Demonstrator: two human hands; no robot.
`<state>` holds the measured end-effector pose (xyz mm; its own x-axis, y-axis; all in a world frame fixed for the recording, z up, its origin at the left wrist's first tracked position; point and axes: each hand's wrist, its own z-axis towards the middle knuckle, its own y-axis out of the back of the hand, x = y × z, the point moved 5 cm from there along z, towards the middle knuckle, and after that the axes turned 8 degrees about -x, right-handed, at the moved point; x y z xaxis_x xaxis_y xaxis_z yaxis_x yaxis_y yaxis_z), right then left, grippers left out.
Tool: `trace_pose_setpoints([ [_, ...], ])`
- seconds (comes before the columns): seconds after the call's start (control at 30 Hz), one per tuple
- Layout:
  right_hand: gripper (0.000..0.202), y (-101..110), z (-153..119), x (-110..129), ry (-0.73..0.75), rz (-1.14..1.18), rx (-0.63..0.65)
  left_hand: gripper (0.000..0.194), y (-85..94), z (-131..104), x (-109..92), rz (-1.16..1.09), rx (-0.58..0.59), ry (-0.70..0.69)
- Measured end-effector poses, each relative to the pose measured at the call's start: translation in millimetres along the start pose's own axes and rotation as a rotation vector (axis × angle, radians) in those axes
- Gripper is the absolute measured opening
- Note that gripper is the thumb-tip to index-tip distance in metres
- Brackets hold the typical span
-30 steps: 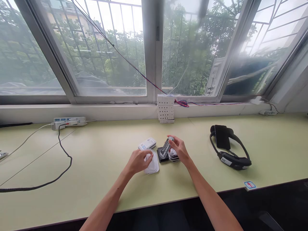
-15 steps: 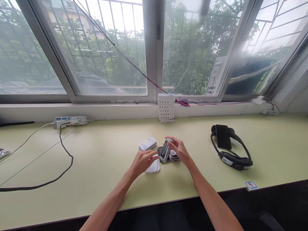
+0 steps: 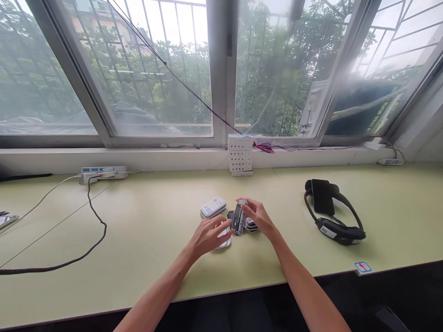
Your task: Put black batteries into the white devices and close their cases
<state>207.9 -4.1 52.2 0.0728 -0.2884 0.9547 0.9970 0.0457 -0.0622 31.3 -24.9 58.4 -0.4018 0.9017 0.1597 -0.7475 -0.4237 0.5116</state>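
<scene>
In my right hand point(image 3: 260, 218), a slim white electronic device with an exposed black battery point(image 3: 238, 218) is held tilted by its upper end, fingers behind and thumb on the near side. My left hand point(image 3: 210, 234) has thumb and fingertips closed at the device's lower left edge. Under and beside it lie dark flat pieces point(image 3: 230, 215), partly hidden. A small stack of white-cased devices point(image 3: 251, 225) sits by my right fingers. White covers point(image 3: 224, 240) show beneath my left hand, and behind it rests a stack of white devices point(image 3: 213, 207) with a label on top.
A black headset point(image 3: 341, 233) with a phone-like slab lies to the right on the pale green table point(image 3: 138, 258). White boxes point(image 3: 240, 156) are stacked against the window ledge. At the left stand a power strip point(image 3: 104, 173) and a black cable point(image 3: 100, 221). A small sticker-topped block point(image 3: 362, 267) sits at the front edge.
My left hand has shifted slightly right and now covers more of the white covers. The device in my right hand has turned a little more upright.
</scene>
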Motion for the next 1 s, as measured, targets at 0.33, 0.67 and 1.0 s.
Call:
trace_pose_setpoints([
  [0.33, 0.048, -2.4, 2.2, -3.7, -0.028, -0.022, -0.035, 0.044, -2.5, -1.9, 1.8, -0.058, 0.003, 0.022],
  [0.67, 0.048, 3.6, 2.6, -4.9, -0.028, 0.050, -0.094, 0.038, -9.7, -4.6, 1.1, -0.085, 0.135, 0.052],
  [1.0, 0.046, 2.6, 3.7, -7.3, -0.039, 0.077, -0.078, 0.038, -7.5, -1.9, 1.3, -0.167, 0.143, 0.103],
])
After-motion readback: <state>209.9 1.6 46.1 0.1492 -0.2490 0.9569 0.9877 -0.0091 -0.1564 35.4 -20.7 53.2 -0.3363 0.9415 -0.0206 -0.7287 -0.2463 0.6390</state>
